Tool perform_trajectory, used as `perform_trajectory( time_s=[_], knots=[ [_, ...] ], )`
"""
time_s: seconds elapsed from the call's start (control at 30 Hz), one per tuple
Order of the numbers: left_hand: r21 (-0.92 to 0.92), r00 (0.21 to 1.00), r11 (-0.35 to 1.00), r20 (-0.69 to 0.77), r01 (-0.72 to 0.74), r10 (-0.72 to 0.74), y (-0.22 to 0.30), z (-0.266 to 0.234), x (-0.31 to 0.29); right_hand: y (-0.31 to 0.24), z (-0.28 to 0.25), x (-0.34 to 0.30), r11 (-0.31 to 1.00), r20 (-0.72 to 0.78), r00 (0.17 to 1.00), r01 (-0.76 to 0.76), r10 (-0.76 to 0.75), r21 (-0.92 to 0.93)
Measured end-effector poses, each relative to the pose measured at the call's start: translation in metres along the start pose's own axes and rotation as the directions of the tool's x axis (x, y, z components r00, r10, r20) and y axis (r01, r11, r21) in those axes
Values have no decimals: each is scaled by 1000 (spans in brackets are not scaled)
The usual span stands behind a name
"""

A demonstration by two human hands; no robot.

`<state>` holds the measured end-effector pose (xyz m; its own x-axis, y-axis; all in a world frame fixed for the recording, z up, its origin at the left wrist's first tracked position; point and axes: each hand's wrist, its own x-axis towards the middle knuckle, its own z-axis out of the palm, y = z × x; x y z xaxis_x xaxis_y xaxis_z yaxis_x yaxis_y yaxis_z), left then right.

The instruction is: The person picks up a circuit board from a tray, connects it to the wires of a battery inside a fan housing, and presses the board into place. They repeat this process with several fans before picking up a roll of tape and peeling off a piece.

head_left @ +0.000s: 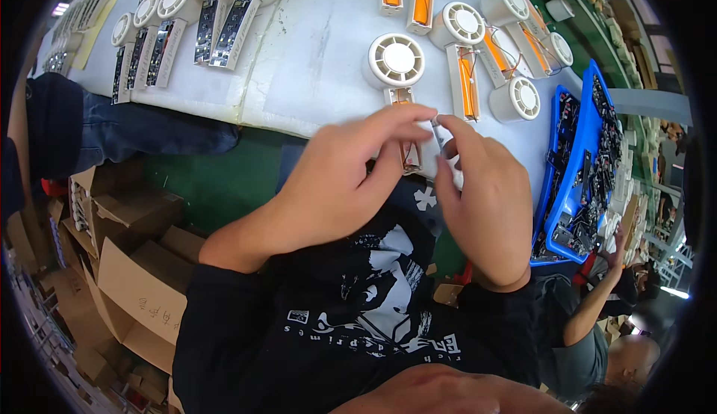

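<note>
My left hand (pixel 336 175) and my right hand (pixel 489 197) meet over the table's near edge. Between their fingertips is a small, thin greyish piece (pixel 438 136), too blurred to name; both hands look closed on it. Just beyond and partly under my fingers lies a white handheld fan (pixel 396 60), its round grille facing up. Its handle is open, with wires and part of the inside showing, and my left fingers hide much of it. To its right, another white fan (pixel 461 24) has an orange battery (pixel 468 85) and thin wires in its open handle.
More open fans (pixel 515 99) lie at the back right. Fans with dark circuit boards (pixel 235 29) stand in a row on the white table (pixel 299 63) at left. Two blue trays (pixel 559 246) hold black boards at right. Cardboard boxes (pixel 142 294) and other people are nearby.
</note>
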<state>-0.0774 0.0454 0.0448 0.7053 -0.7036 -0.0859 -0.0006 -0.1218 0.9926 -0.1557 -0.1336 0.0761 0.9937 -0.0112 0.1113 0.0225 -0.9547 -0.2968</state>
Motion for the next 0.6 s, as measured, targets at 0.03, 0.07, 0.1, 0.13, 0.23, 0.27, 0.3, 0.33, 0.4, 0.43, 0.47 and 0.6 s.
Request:
perform_trajectory(
  time_s=[0.03, 0.07, 0.1, 0.13, 0.23, 0.27, 0.3, 0.33, 0.4, 0.43, 0.47, 0.6],
  knots=[
    [1, 1000, 1000, -3, -3, 3, -5, -2, 9, 7, 4, 0, 1000, -3, 1000, 4, -4, -1],
    [385, 943, 890, -119, -245, 311, -14, -3, 25, 17, 8, 2, 998, -19, 998, 53, -53, -27],
    [714, 783, 591, -96, -376, 614, -21, -6, 40, 24, 7, 4, 994, -36, 995, 90, -93, -69],
    [713, 779, 589, -95, -382, 620, -30, -8, 52, 29, 6, 7, 986, -52, 989, 132, -138, -103],
    [557, 791, 655, 5, -510, 612, -63, -15, 76, 30, -8, 29, 991, 286, 954, -116, 93, 66],
    [555, 789, 654, 8, -514, 614, -63, -15, 79, 32, -12, 34, 957, 453, 870, -271, 195, 107],
    [556, 781, 642, 20, -528, 625, -64, -16, 81, 39, -13, 36, 956, 451, 870, -273, 200, 104],
    [560, 775, 631, 31, -537, 631, -66, -18, 80, 47, -12, 37, 964, 454, 891, -142, 26, 224],
    [561, 771, 623, 42, -545, 636, -68, -20, 78, 58, -6, 36, 885, 397, 862, 115, -315, 452],
    [565, 766, 615, 50, -551, 641, -68, -21, 79, 57, -2, 35, 885, 397, 863, 112, -312, 452],
    [568, 762, 606, 59, -557, 645, -68, -22, 79, 52, 3, 33, 891, 295, 939, 27, -178, 453],
    [559, 758, 605, 67, -568, 649, -64, -27, 76, 35, 23, 28, 893, 31, 990, -138, 138, 429]
  ],
)
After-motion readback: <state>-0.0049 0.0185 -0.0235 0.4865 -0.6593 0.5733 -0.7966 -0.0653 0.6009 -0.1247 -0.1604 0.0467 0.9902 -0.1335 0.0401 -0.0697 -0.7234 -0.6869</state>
